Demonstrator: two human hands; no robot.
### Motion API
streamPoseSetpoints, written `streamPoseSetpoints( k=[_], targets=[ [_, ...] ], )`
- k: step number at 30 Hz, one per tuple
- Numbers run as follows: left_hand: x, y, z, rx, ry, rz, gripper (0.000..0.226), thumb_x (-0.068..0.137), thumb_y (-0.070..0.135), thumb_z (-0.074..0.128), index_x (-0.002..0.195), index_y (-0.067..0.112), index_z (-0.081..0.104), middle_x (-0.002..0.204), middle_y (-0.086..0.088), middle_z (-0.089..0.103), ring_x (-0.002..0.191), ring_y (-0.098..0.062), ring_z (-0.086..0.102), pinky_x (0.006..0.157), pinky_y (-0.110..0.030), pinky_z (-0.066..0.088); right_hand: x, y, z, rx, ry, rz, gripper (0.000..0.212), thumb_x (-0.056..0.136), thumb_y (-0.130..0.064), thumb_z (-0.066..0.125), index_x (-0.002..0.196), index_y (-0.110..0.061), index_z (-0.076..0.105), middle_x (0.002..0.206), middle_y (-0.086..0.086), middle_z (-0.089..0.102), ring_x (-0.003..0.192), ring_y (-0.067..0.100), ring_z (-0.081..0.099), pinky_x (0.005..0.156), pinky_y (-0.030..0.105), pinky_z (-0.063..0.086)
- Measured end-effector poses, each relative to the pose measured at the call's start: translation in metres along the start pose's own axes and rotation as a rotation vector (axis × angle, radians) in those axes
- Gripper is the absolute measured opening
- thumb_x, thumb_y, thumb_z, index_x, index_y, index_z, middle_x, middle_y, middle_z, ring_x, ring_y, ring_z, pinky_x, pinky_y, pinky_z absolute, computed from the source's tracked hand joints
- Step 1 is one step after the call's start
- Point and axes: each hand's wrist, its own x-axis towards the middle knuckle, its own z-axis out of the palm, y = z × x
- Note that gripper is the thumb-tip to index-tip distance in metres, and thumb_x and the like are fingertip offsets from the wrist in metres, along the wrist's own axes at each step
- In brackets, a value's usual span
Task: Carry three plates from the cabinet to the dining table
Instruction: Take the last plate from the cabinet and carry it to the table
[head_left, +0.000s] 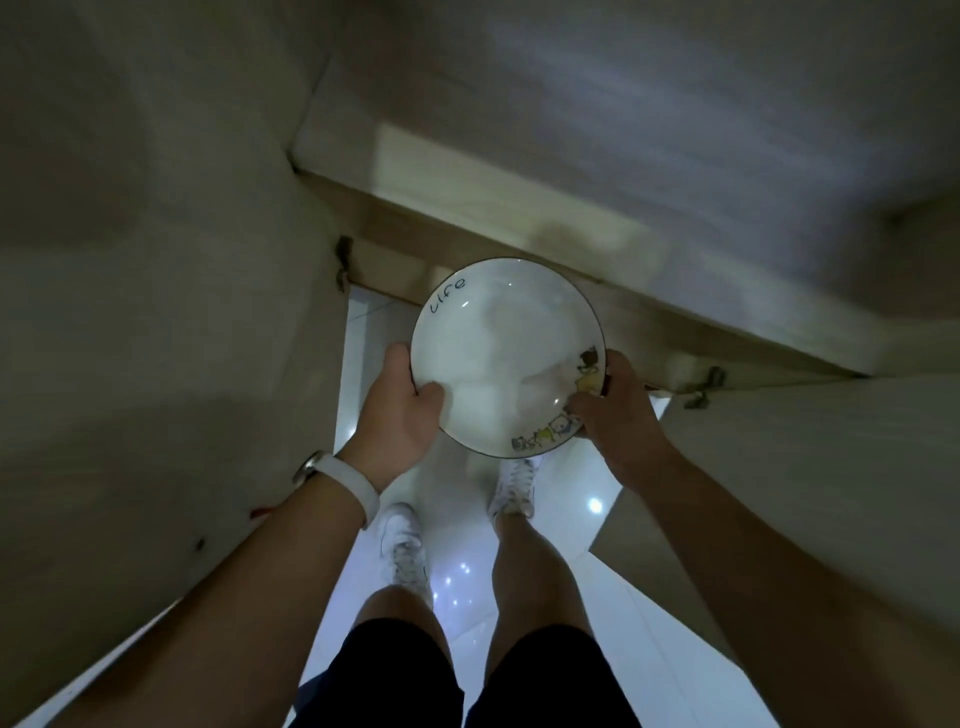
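Carrying step under way: the left hand (400, 410) and right hand (618, 410) are clamping opposite rims of a round white cartoon-printed ceramic plate (506, 353), held level between them. Next calls for steady transport tableward.

A plate (506, 358) is held above the floor (613, 623), between the left hand (397, 410) and right hand (615, 410). Open cabinet doors (156, 312) are seen left and right, feet below.

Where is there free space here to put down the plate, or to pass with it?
Bare patches: the glossy white tile floor right of the white sneakers, and the pale wooden ledge beyond the round white cartoon-print plate. Crowded: the open beige cabinet doors flank left hand and right hand.
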Motion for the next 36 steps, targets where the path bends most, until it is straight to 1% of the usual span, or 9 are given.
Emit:
streamPoseSetpoints(
  k=[9, 13, 15, 18, 21, 23, 29, 33, 36],
  targets=[
    [-0.125, 0.110, -0.038, -0.007, -0.100, 0.062, 0.026, 0.091, 0.003, 0.052, 0.090, 0.028, 0.045, 0.091, 0.003, 0.060, 0.080, -0.016, 0.058, 0.076, -0.044, 0.053, -0.170, -0.077, -0.041, -0.022, 0.138, -0.032, 0.040, 0.077, -0.004, 0.058, 0.108, -0.031, 0.059, 0.101, 0.005, 0.071, 0.096, 0.029, 0.069, 0.081, 0.051, 0.059],
    [-0.162, 0.155, -0.041, 0.009, -0.144, 0.130, 0.017, 0.086, 0.010, 0.051, 0.093, 0.025, 0.047, 0.088, 0.002, 0.058, 0.075, -0.013, 0.053, 0.069, -0.033, 0.045, -0.238, -0.098, -0.059, 0.051, 0.224, -0.054, 0.037, 0.085, 0.006, 0.054, 0.111, -0.021, 0.055, 0.091, -0.003, 0.069, 0.077, 0.006, 0.067, 0.057, 0.021, 0.056],
    [-0.178, 0.176, -0.034, 0.028, -0.166, 0.161, 0.016, 0.085, 0.009, 0.050, 0.095, 0.021, 0.048, 0.086, 0.004, 0.055, 0.074, -0.013, 0.051, 0.066, -0.031, 0.044, -0.265, -0.100, -0.069, 0.090, 0.275, -0.053, 0.034, 0.086, 0.007, 0.053, 0.110, -0.019, 0.054, 0.089, -0.004, 0.066, 0.076, 0.006, 0.066, 0.054, 0.017, 0.053],
    [-0.201, 0.205, -0.020, 0.077, -0.224, 0.182, 0.024, 0.087, 0.001, 0.051, 0.084, 0.025, 0.046, 0.078, 0.004, 0.053, 0.068, -0.013, 0.049, 0.056, -0.025, 0.043, -0.307, -0.098, -0.086, 0.165, 0.353, -0.056, 0.037, 0.085, 0.006, 0.052, 0.112, -0.019, 0.056, 0.094, -0.001, 0.067, 0.085, 0.015, 0.067, 0.060, 0.023, 0.057],
    [-0.219, 0.222, -0.008, 0.093, -0.314, 0.189, 0.019, 0.083, 0.008, 0.051, 0.091, 0.026, 0.050, 0.088, -0.001, 0.061, 0.077, -0.021, 0.058, 0.067, -0.046, 0.055, -0.341, -0.094, -0.100, 0.238, 0.406, -0.067, 0.040, 0.085, 0.006, 0.051, 0.115, -0.020, 0.056, 0.097, 0.000, 0.069, 0.081, 0.008, 0.068, 0.058, 0.018, 0.054],
    [-0.235, 0.232, 0.006, 0.107, -0.370, 0.207, 0.016, 0.084, 0.006, 0.051, 0.094, 0.020, 0.050, 0.093, -0.004, 0.061, 0.081, -0.022, 0.059, 0.065, -0.044, 0.056, -0.365, -0.088, -0.112, 0.286, 0.459, -0.075, 0.041, 0.085, 0.005, 0.051, 0.117, -0.022, 0.056, 0.098, -0.001, 0.069, 0.082, 0.008, 0.069, 0.059, 0.020, 0.055],
    [-0.288, 0.258, 0.049, 0.240, -0.503, 0.364, 0.019, 0.083, 0.012, 0.052, 0.100, 0.019, 0.052, 0.098, -0.006, 0.063, 0.081, -0.019, 0.058, 0.060, -0.030, 0.052, -0.438, -0.057, -0.146, 0.333, 0.597, -0.088, 0.042, 0.078, -0.011, 0.052, 0.106, -0.042, 0.057, 0.101, 0.001, 0.069, 0.095, 0.030, 0.068, 0.073, 0.059, 0.059],
    [-0.349, 0.264, 0.081, 0.236, -0.561, 0.417, 0.022, 0.089, 0.004, 0.051, 0.096, 0.024, 0.053, 0.094, 0.004, 0.062, 0.077, -0.008, 0.057, 0.048, -0.011, 0.044, -0.492, -0.024, -0.166, 0.452, 0.690, -0.124, 0.041, 0.082, -0.003, 0.049, 0.107, -0.034, 0.057, 0.094, -0.001, 0.067, 0.085, 0.022, 0.067, 0.064, 0.039, 0.061],
    [-0.394, 0.258, 0.107, 0.265, -0.631, 0.440, 0.024, 0.087, 0.004, 0.052, 0.094, 0.027, 0.054, 0.095, 0.000, 0.064, 0.080, -0.015, 0.061, 0.054, -0.022, 0.052, -0.540, 0.012, -0.177, 0.485, 0.760, -0.121, 0.039, 0.080, -0.001, 0.049, 0.103, -0.030, 0.059, 0.088, 0.000, 0.066, 0.080, 0.018, 0.064, 0.070, 0.040, 0.060]
  ],
)
